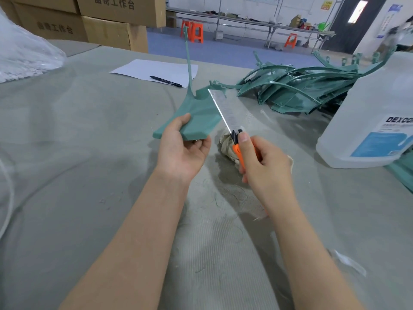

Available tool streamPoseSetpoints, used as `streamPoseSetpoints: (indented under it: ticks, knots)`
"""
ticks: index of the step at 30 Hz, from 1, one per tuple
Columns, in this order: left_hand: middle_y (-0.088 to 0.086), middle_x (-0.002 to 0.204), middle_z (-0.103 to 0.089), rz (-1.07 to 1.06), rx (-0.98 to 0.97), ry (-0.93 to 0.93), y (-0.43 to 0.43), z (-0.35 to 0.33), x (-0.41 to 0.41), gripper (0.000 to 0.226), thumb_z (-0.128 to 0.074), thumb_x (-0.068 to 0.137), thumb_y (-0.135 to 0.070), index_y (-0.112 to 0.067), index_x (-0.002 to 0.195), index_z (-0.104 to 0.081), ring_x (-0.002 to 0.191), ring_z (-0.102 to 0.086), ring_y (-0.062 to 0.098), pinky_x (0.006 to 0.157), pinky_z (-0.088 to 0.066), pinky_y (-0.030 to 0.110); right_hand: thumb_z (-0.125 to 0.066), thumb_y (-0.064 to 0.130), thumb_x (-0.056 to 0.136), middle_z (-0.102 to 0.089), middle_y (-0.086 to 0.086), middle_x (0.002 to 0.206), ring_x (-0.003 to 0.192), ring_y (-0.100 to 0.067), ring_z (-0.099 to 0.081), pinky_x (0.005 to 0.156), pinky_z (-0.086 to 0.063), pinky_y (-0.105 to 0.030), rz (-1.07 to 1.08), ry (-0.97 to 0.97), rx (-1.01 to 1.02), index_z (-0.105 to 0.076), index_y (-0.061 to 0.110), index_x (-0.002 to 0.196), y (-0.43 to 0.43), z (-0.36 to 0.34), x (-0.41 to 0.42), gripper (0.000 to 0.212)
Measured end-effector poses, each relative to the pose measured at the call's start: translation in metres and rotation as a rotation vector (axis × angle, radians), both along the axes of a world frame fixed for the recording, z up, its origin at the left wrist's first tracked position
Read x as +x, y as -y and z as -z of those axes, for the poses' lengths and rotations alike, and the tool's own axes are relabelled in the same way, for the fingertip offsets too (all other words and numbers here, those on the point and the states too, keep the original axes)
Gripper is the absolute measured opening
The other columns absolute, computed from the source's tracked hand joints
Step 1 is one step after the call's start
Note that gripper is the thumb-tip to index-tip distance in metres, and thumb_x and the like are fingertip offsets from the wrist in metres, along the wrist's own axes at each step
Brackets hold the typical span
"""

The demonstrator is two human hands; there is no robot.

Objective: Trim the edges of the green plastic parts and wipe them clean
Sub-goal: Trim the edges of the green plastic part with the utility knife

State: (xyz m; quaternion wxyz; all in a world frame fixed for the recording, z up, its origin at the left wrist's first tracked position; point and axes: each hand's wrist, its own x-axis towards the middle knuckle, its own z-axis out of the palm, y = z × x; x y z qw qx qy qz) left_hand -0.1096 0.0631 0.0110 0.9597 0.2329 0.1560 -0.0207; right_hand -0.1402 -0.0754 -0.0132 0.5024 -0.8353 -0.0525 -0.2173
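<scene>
Green plastic fills the middle of the view. One curved part (196, 117) is lifted off the grey bench (89, 153) in our left hand (183, 151). The thumb lies on its upper face and the other fingers (202, 144) curl under its near edge, so the part is pinched between them. A long thin arm of the part stands up and away from us.

Our right hand (263, 162) is wrapped round the orange handle of a utility knife (235, 149), with the thumb pressed high on the handle. The long blade (220, 110) lies along the right-hand edge of the part, touching it or very nearly; blur keeps us from saying which.

We judge that we are in the trimming step on this piece, with its wipe not yet begun. A crumpled rag (225, 145) sits on the bench just behind the knife, and a large clear jug (366, 121) of liquid stands off to the right. Both seem to be waiting for the wiping.

Thin green threads (215, 199) on the bench below our hands look like shavings, which suggests some cutting is already done. Beyond the held part, a heap of similar green parts (301, 90) lies on the bench. We cannot tell whether those are finished or waiting, and no second sorted stack shows.

Our reading is that the job is somewhere in its middle. This edge needs finishing, then the piece needs a wipe, and an unknown share of the heap is likely left.
</scene>
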Motion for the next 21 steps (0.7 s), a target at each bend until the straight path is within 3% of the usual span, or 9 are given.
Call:
streamPoseSetpoints:
  ticks: [7, 10, 13, 16, 20, 21]
  knots:
    - [0.007, 0.082, -0.063, 0.026, -0.06, 0.002, 0.001, 0.001, 0.0, 0.015, -0.056, 0.092, -0.013, -0.009, 0.106, -0.057, 0.07, -0.058, 0.015, 0.045, -0.047, 0.016, -0.045, 0.052, 0.096, -0.055, -0.016, 0.062, 0.062, -0.037, -0.055, 0.059, -0.049, -0.055, -0.046, -0.006, -0.003, -0.054, 0.006, 0.069, -0.002, -0.001, -0.002, 0.054]
    - [0.007, 0.071, -0.064, 0.026, -0.069, 0.008, 0.0, 0.001, 0.001, 0.006, -0.055, 0.092, -0.011, -0.007, 0.095, -0.058, 0.058, -0.058, 0.014, 0.044, -0.047, 0.016, -0.044, 0.052, 0.095, -0.055, -0.015, 0.061, 0.058, -0.033, -0.055, 0.059, -0.049, -0.051, -0.098, -0.013, -0.043, -0.052, 0.006, 0.069, -0.005, -0.002, -0.005, 0.054]
    - [0.003, 0.057, -0.06, 0.035, -0.041, 0.012, -0.002, 0.003, 0.004, 0.012, -0.051, 0.093, -0.013, -0.007, 0.084, -0.057, 0.048, -0.056, 0.012, 0.051, -0.048, 0.018, -0.045, 0.049, 0.096, -0.056, -0.019, 0.063, 0.057, -0.033, -0.054, 0.059, -0.048, -0.048, -0.143, -0.012, -0.097, -0.053, 0.004, 0.07, -0.01, -0.003, -0.008, 0.053]
    - [0.004, 0.069, -0.053, 0.051, -0.043, 0.024, -0.005, 0.006, 0.007, 0.014, -0.047, 0.093, -0.013, -0.007, 0.084, -0.056, 0.059, -0.048, 0.011, 0.06, -0.039, 0.019, -0.047, 0.047, 0.097, -0.057, -0.017, 0.062, 0.057, -0.03, -0.055, 0.058, -0.048, -0.046, -0.185, -0.017, -0.137, -0.058, 0.007, 0.073, -0.01, -0.002, -0.008, 0.048]
    - [0.007, 0.077, -0.055, 0.073, -0.106, 0.076, -0.008, 0.007, 0.006, 0.012, -0.047, 0.095, -0.013, -0.007, 0.087, -0.054, 0.065, -0.052, 0.014, 0.05, -0.046, 0.017, -0.05, 0.052, 0.094, -0.051, -0.002, 0.054, 0.052, -0.012, -0.048, 0.05, -0.037, -0.023, -0.235, 0.058, -0.243, -0.06, 0.02, 0.07, -0.014, 0.0, -0.012, 0.041]
    - [0.006, 0.076, -0.055, 0.058, -0.096, 0.063, -0.008, 0.006, 0.007, 0.014, -0.047, 0.095, -0.013, -0.007, 0.085, -0.054, 0.063, -0.052, 0.014, 0.05, -0.046, 0.018, -0.048, 0.055, 0.092, -0.052, -0.003, 0.054, 0.051, -0.012, -0.049, 0.049, -0.037, -0.024, -0.224, 0.071, -0.204, -0.058, 0.021, 0.069, -0.014, 0.0, -0.012, 0.042]
